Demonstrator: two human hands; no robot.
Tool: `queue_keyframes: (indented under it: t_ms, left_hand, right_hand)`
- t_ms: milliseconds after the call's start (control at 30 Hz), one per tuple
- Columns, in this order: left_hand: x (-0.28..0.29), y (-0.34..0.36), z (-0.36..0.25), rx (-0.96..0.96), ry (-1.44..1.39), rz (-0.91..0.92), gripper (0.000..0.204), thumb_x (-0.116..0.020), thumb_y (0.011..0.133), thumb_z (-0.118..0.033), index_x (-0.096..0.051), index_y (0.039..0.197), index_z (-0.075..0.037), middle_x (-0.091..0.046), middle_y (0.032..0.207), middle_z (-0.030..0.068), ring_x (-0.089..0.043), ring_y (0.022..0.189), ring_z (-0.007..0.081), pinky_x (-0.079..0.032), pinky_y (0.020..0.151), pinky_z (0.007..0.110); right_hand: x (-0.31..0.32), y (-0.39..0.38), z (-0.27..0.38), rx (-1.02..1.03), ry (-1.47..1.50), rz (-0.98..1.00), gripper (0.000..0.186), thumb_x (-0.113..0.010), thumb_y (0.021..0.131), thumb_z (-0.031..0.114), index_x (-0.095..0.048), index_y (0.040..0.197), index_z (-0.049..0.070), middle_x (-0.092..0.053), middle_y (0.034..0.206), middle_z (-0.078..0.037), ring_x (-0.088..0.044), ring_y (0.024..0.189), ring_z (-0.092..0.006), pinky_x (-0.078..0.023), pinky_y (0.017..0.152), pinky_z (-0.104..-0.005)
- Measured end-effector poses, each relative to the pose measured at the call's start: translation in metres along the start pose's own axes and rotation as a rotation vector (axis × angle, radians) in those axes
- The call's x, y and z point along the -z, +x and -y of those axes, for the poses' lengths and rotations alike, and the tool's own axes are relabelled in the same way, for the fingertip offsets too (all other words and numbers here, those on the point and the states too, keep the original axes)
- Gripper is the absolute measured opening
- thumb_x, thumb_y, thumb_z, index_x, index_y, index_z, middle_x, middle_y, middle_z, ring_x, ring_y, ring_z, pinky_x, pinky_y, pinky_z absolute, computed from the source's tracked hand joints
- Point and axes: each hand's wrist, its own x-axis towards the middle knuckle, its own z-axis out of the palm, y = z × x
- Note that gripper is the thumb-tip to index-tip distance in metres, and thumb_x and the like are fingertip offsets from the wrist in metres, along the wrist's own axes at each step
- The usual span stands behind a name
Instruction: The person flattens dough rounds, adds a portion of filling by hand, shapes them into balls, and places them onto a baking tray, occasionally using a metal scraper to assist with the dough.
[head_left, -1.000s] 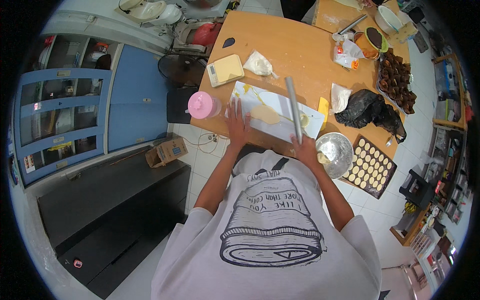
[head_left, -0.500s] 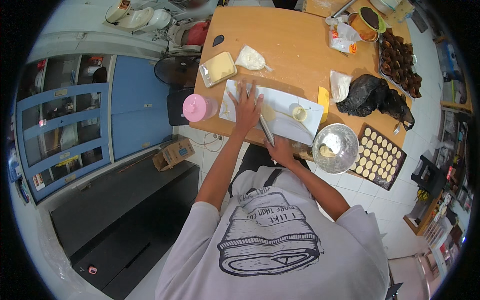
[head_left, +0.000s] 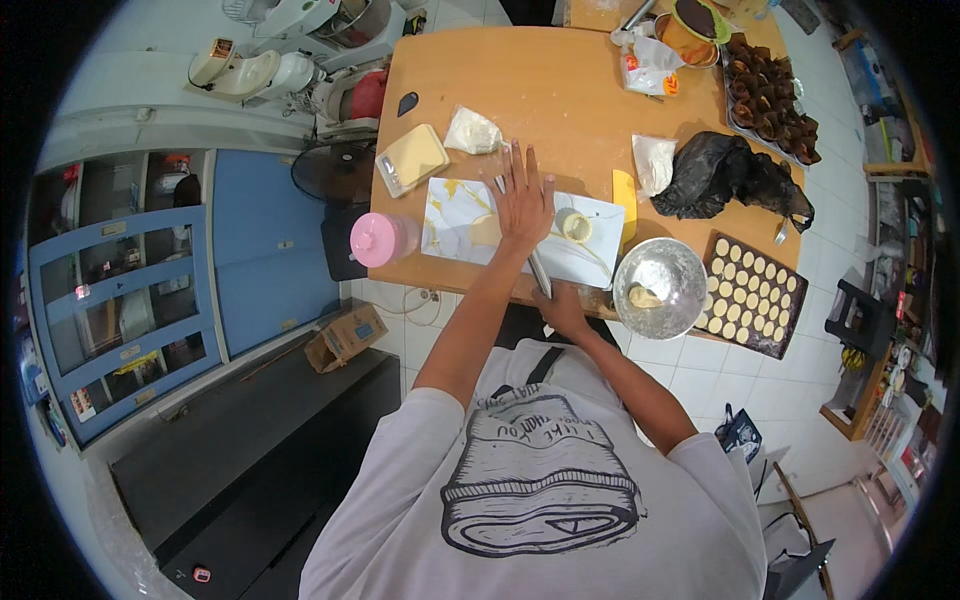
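Note:
A slim metal rolling pin (head_left: 539,270) lies slantwise across a white marble-patterned board (head_left: 440,235) at the table's front edge. My left hand (head_left: 524,205) is spread flat over the pin, fingers pointing away from me. At the pin's near end, my right hand (head_left: 565,310) has its fingers around it, partly hidden. Left of the pin, a thin sheet of pale dough (head_left: 487,230) rests on the board. A round cutter (head_left: 576,228) stands to the right of my left hand. Beside the board's right end, a metal bowl (head_left: 660,262) holds a lump of dough (head_left: 644,296).
A pink jug (head_left: 380,240) and a lidded container (head_left: 413,161) stand at left, near a white bag (head_left: 473,131). Right of the board are a yellow scraper (head_left: 625,205), a black plastic bag (head_left: 705,178) and a dark tray (head_left: 790,325) of dough discs. Brown paper cups (head_left: 765,100) fill another tray.
My left hand and the pin have moved right across the board, passing over the dough sheet, which now shows on the pin's left. My right hand stays at the near end. The view has shifted slightly.

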Motion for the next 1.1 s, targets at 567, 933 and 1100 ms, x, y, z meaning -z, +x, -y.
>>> queue_keyframes:
  t_ms: [567,933,1100]
  left_hand:
    - [0.026,0.018,0.077,-0.068,-0.409,-0.073,0.048,-0.053,0.102,-0.023,-0.047,0.147,-0.008,-0.032,0.162,0.0141,-0.022,0.151,0.0438,-0.019,0.122,0.06]
    - [-0.003,0.026,0.027,-0.161,-0.086,-0.068,0.046,-0.041,0.105,-0.036,-0.059,0.133,-0.006,-0.048,0.151,0.0108,-0.03,0.149,0.0334,-0.002,0.112,0.079]
    - [0.001,0.038,0.01,-0.191,-0.136,-0.006,0.048,-0.039,0.106,-0.039,-0.061,0.129,-0.003,-0.06,0.136,0.0108,-0.045,0.14,0.0321,-0.014,0.116,0.068]
  right_hand:
    - [0.0,0.025,0.005,-0.505,0.218,0.495,0.032,-0.068,0.095,0.031,-0.062,0.087,0.0,-0.058,0.063,-0.006,-0.058,0.052,-0.0149,-0.046,0.046,-0.0321]
    - [0.004,-0.001,0.024,-0.439,0.209,0.211,0.034,-0.068,0.092,0.032,-0.065,0.088,-0.001,-0.065,0.067,-0.018,-0.064,0.056,-0.0319,-0.051,0.054,-0.0436]
    - [-0.009,-0.003,0.044,-0.417,-0.182,-0.008,0.039,-0.066,0.092,0.036,-0.065,0.088,-0.002,-0.064,0.074,-0.031,-0.064,0.072,-0.0509,-0.051,0.067,-0.055]
